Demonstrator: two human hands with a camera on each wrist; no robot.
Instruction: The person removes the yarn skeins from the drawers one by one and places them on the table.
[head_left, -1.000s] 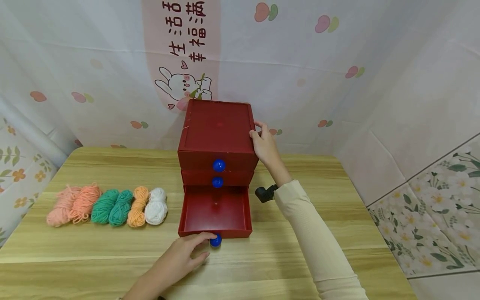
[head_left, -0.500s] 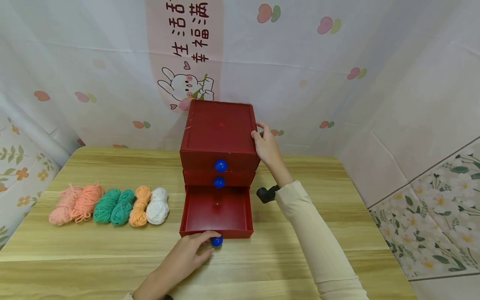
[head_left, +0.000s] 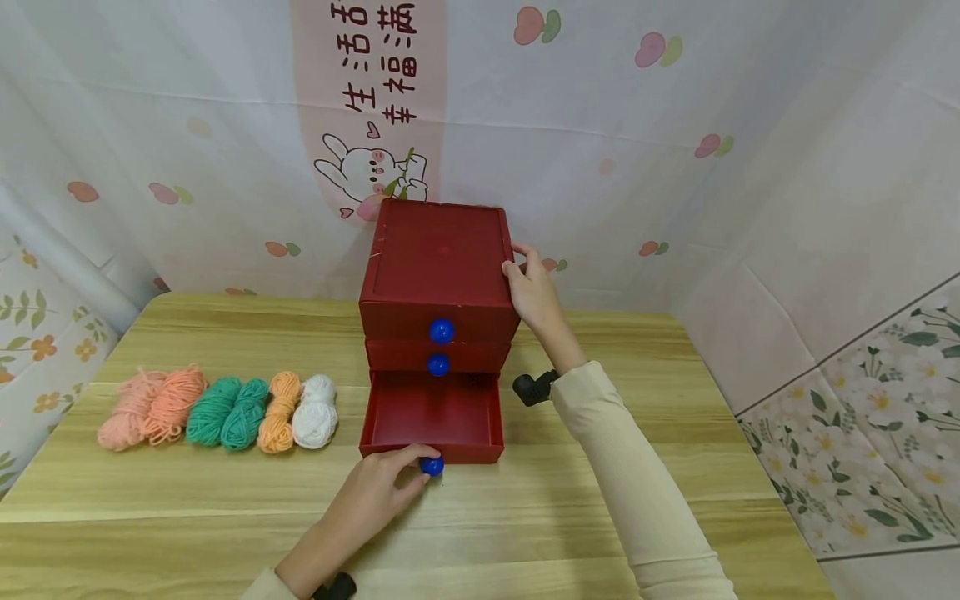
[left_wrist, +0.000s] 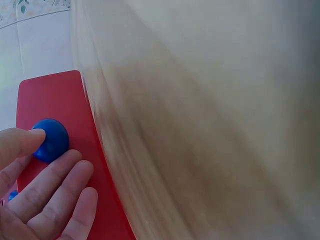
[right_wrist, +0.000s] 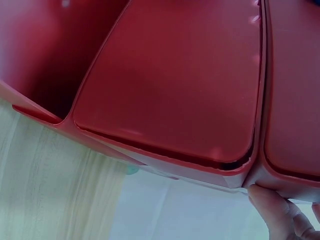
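A red drawer cabinet (head_left: 444, 258) stands at the back of the table, with blue ball knobs on its drawer fronts. Its bottom drawer (head_left: 437, 410) is pulled out and bare inside. My left hand (head_left: 375, 483) pinches that drawer's blue knob (head_left: 431, 466); in the left wrist view the thumb lies on the knob (left_wrist: 51, 140), fingers at its other side. My right hand (head_left: 534, 290) rests against the cabinet's upper right side, thumb by the top edge. In the right wrist view, fingertips (right_wrist: 267, 202) touch the cabinet wall, other fingers partly out of frame.
On the left of the table (head_left: 195, 525) several yarn skeins lie in a row: pink, coral (head_left: 174, 404), green (head_left: 213, 412), orange (head_left: 279, 412) and white (head_left: 316, 412). A printed curtain (head_left: 600, 167) hangs close behind the cabinet. The middle drawer (head_left: 397, 356) is in.
The bottom drawer has slid a little inward, and my left hand has moved away from me with its knob. My right hand keeps its place on the cabinet.
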